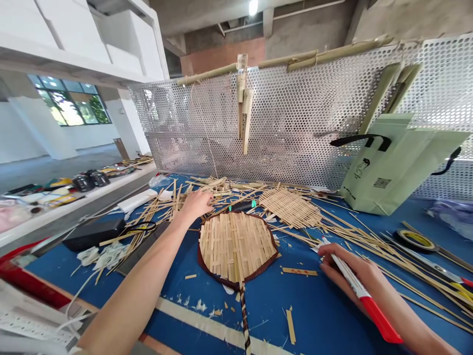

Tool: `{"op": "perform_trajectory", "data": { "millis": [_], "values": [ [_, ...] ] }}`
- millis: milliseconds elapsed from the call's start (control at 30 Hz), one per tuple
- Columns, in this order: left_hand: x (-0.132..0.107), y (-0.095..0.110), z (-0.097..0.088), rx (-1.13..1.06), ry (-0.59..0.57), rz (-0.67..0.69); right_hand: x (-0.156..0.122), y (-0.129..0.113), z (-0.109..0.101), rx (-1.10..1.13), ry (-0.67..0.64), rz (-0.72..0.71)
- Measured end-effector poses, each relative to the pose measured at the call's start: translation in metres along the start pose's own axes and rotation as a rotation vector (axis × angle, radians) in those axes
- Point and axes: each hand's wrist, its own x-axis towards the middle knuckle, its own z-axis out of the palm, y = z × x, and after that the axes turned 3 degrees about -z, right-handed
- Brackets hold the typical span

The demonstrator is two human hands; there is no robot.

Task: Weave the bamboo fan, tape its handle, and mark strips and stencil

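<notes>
A woven bamboo fan (236,241) with a dark brown edging lies on the blue table in front of me, its wrapped handle (244,315) pointing toward me. Beyond its upper left edge, my left hand (197,203) reaches over loose bamboo strips, with thumb and fingers apart; some fingers are hidden. To the right of the fan, my right hand (345,268) is closed around a white marker (349,273) with a red cap on its rear end. The marker slants, its front end toward the fan. A short bamboo piece with reddish marks (299,271) lies between the fan and this hand.
An unedged woven bamboo piece (291,206) lies behind the fan. Long bamboo strips (369,246), a tape roll (414,240) and scissors (439,270) are at right, near a pale green bag (391,172). A black case (94,234) sits left. Perforated metal panels (295,113) stand behind.
</notes>
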Motion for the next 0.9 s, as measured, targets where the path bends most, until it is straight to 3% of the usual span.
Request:
{"op": "perform_trajectory", "data": {
  "millis": [167,300,467,567,667,733,900],
  "values": [
    [0.008,0.008,0.007,0.033,0.015,-0.005,0.001,-0.003,-0.002,0.027,0.008,0.005],
    [0.010,0.012,0.005,-0.024,0.097,-0.028,0.002,-0.003,0.000,0.016,0.031,-0.001],
    [0.005,0.022,-0.025,-0.225,0.238,-0.019,0.001,0.001,-0.001,0.068,0.027,0.043],
    [-0.002,0.034,-0.045,-0.404,0.235,0.064,0.011,-0.004,-0.009,0.120,0.062,0.079],
    [-0.009,0.045,-0.057,-0.562,0.166,0.179,0.038,-0.017,-0.016,0.210,0.054,0.042],
    [-0.013,0.051,-0.060,-0.643,0.104,0.247,0.064,-0.029,-0.013,0.315,-0.027,0.029],
    [-0.015,0.057,-0.056,-0.740,-0.021,0.341,0.132,-0.063,0.029,0.508,-0.030,-0.062]
  ]
}}
